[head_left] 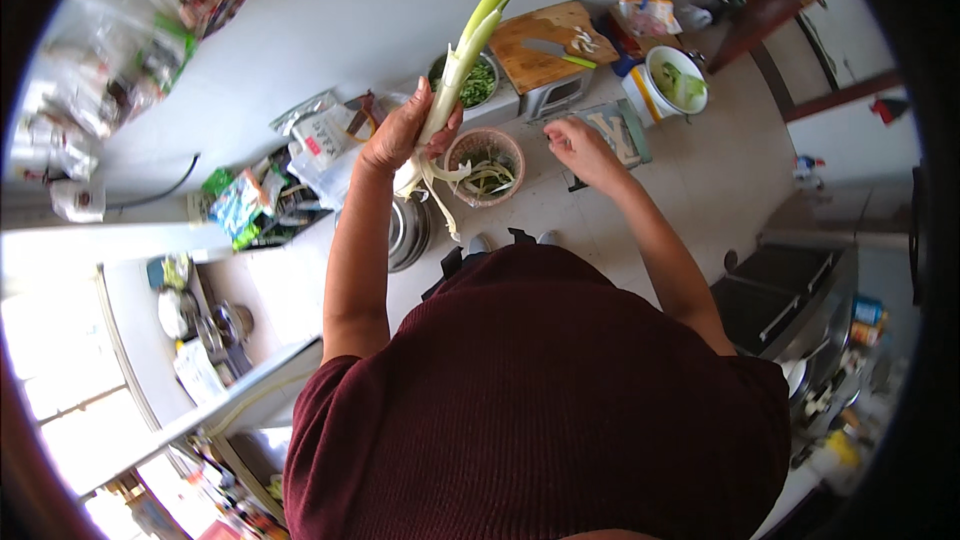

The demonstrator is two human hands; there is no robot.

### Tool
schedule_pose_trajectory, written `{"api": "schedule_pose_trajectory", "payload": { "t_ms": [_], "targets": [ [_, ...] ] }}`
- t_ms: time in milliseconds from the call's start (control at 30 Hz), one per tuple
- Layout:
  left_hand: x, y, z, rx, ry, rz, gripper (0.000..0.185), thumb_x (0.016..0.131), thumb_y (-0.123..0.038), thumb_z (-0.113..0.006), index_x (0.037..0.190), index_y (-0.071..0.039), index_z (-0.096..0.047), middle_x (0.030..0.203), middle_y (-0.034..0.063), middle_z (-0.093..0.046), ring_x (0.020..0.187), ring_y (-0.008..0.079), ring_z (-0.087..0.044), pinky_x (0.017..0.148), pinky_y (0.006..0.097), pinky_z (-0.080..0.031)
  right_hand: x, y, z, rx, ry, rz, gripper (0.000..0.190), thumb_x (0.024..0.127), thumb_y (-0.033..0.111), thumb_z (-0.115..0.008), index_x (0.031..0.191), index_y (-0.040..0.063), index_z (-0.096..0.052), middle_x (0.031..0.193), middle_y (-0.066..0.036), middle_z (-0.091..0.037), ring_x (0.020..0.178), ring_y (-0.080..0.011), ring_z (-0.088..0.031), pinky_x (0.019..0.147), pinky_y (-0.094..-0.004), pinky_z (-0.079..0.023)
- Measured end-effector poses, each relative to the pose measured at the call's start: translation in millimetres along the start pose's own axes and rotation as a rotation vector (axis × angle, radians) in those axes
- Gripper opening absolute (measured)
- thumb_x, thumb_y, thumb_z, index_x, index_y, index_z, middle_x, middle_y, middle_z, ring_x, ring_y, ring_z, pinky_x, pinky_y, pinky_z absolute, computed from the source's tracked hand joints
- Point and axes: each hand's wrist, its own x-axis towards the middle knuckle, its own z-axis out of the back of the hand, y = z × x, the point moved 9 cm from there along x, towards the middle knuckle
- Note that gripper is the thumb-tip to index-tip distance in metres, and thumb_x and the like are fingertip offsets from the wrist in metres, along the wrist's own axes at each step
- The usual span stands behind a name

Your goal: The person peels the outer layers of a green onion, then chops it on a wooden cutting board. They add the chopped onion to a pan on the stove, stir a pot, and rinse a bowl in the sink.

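My left hand (409,124) is closed around the white stalk of a large green onion (469,45). Its green leaves rise toward the top of the view, and loose peeled layers (444,202) hang below my grip. To the right and apart from it, my right hand (581,148) is in the air with its fingers curled in; no item shows in it. Between the hands, lower down, a pink plastic basket (512,146) holds green and pale vegetable scraps (491,176). Behind the onion stands a bowl of chopped greens (480,82).
A kitchen knife (544,46) with a green handle lies on a wooden cutting board (517,30). A white bucket (660,109) holds leafy pieces. A low stool (637,131) stands below my right hand. Metal basins (411,236) are at left, plastic bags (244,202) beyond, and a stove (780,285) at right.
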Motion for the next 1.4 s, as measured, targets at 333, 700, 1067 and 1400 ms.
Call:
{"api": "schedule_pose_trajectory", "payload": {
  "t_ms": [333, 700, 1067, 1400],
  "targets": [
    [90.9, 16.4, -78.6, 0.092, 0.385, 0.048, 0.049, 0.094, -0.05, -0.036, 0.089, -0.005, -0.053, 0.055, -0.001, -0.042, 0.047, 0.0085, -0.039, 0.048, 0.0223, -0.035, -169.0, -52.4, -7.3, 0.043, -0.307, -0.485, 0.017, 0.082, 0.017, -0.056, 0.089, 0.002, -0.061, 0.083, -0.017, -0.061, 0.079, -0.0313, -0.06, 0.07, -0.0383, -0.047],
    [131.8, 71.9, -248.4, 0.091, 0.676, 0.123, 0.043, 0.094, -0.045, -0.042, 0.093, -0.003, -0.051, 0.061, 0.0014, -0.043, 0.054, 0.0108, -0.04, 0.052, 0.0239, -0.034, -331.4, -37.4, 2.3, 0.066, -0.674, -0.735, 0.022, 0.082, 0.017, -0.057, 0.096, 0.0, -0.061, 0.089, -0.016, -0.061, 0.083, -0.0285, -0.06, 0.074, -0.0356, -0.047],
    [114.0, 126.2, -438.9, 0.224, 0.871, -0.005, 0.032, 0.093, -0.036, -0.044, 0.097, -0.005, -0.049, 0.068, 0.0028, -0.046, 0.061, 0.0118, -0.042, 0.056, 0.0249, -0.035, -473.8, -1.3, 16.0, 0.049, -1.038, -0.95, 0.02, 0.085, 0.022, -0.052, 0.093, 0.005, -0.06, 0.094, -0.013, -0.06, 0.09, -0.031, -0.057, 0.077, -0.0411, -0.045],
    [12.4, 150.5, -566.1, 0.189, 1.284, -0.115, 0.033, 0.096, -0.038, -0.04, 0.095, -0.005, -0.044, 0.073, 0.0019, -0.04, 0.065, 0.0119, -0.039, 0.059, 0.0265, -0.034, -529.6, 78.7, -97.3, 0.018, -1.494, -1.331, 0.021, 0.088, 0.022, -0.046, 0.087, 0.004, -0.057, 0.09, -0.015, -0.06, 0.084, -0.0355, -0.059, 0.075, -0.0455, -0.047]
  ]
}}
